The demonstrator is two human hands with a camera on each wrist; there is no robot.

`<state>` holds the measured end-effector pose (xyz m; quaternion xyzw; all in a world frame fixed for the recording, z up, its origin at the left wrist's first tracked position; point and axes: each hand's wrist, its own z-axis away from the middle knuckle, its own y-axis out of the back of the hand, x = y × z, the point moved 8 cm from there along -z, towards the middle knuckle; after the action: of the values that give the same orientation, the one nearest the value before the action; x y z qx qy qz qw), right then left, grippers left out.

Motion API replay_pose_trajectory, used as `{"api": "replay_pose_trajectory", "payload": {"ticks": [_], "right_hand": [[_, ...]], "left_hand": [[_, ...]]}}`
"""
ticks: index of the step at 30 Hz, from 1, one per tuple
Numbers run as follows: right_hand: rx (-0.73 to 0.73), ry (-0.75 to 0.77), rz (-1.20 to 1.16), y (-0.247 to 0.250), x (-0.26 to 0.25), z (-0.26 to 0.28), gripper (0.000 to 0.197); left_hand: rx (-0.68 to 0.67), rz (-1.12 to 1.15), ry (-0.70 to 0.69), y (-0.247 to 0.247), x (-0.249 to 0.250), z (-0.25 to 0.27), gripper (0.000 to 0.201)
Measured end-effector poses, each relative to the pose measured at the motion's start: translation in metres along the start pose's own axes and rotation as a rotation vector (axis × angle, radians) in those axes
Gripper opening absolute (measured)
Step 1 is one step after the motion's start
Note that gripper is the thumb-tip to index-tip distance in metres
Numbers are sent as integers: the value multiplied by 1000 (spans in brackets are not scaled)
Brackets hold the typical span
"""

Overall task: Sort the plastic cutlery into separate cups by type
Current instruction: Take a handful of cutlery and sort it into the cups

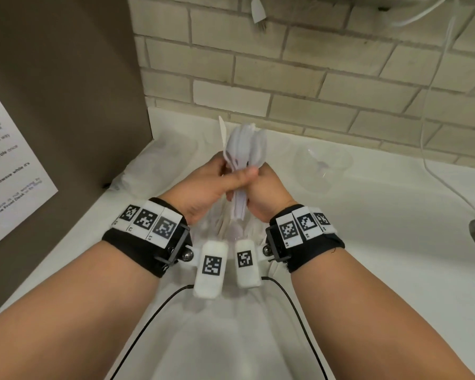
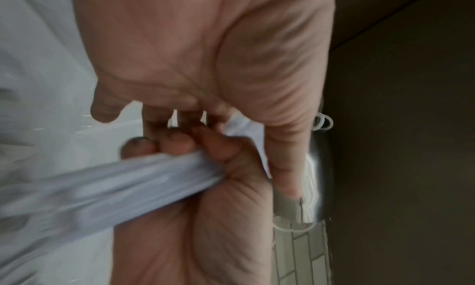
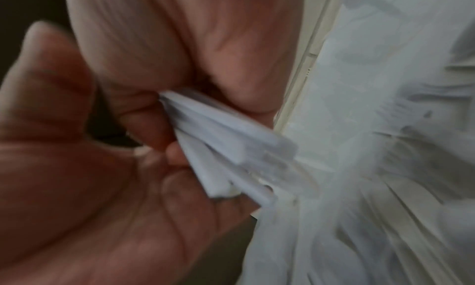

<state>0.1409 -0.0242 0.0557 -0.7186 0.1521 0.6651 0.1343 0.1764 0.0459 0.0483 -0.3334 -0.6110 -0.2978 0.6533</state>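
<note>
Both hands [image 1: 240,185] grip white cutlery bundle [image 1: 244,149] | sheet [image 1: 8,171] reads "microwave"

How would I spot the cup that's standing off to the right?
Start at the pale brick wall behind the white counter. Right of the hands' bundle of white plastic cutlery stands a clear plastic cup. See-through, it holds something pale inside.

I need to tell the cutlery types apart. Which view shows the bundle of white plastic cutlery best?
The head view: the bundle of white plastic cutlery stands upright there, spoon bowls fanned above both hands, left hand and right hand gripping it. Both wrist views show only blurred handles leaving the grip.
</note>
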Motion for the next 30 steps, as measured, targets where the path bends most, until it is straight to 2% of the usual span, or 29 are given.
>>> {"api": "replay_pose_trajectory", "payload": {"ticks": [3,5,6,8,10,13,15,17,18,20,22,25,28,30], "right_hand": [[-71,-22,273,-16,13,-1,22],[-81,-30,213,-17,16,0,12],[-87,-19,194,-16,14,2,16],[-142,5,183,-17,10,4,26],[-208,-15,218,-22,11,10,23],[-194,-50,190,-26,10,14,14],[-154,-28,157,-28,6,14,14],[-126,-21,110,-28,5,15,25],[-122,-29,92,-28,9,15,30],[-109,-68,126,-26,18,15,28],[-119,-95,230,-24,24,14,24],[-186,-112,520,-14,18,11,29],[-23,-96,518,20,-6,4,42],[119,-52,366,40,-29,-3,31]], "left_hand": [[132,-61,-38,5,6,0,51],[163,-23,-38,9,5,2,51],[163,6,-47,9,5,3,48],[160,88,-73,8,11,6,29],[178,195,-94,13,19,8,8],[172,183,-127,16,30,9,17],[118,98,-109,10,32,10,10],[36,-39,-52,4,21,9,41],[20,-82,-35,2,18,8,46],[11,-138,-35,4,14,7,35],[37,-92,-60,6,16,9,21],[179,216,-52,25,8,8,19],[139,364,-35,37,-5,7,19],[24,374,27,33,-18,9,7]]}}
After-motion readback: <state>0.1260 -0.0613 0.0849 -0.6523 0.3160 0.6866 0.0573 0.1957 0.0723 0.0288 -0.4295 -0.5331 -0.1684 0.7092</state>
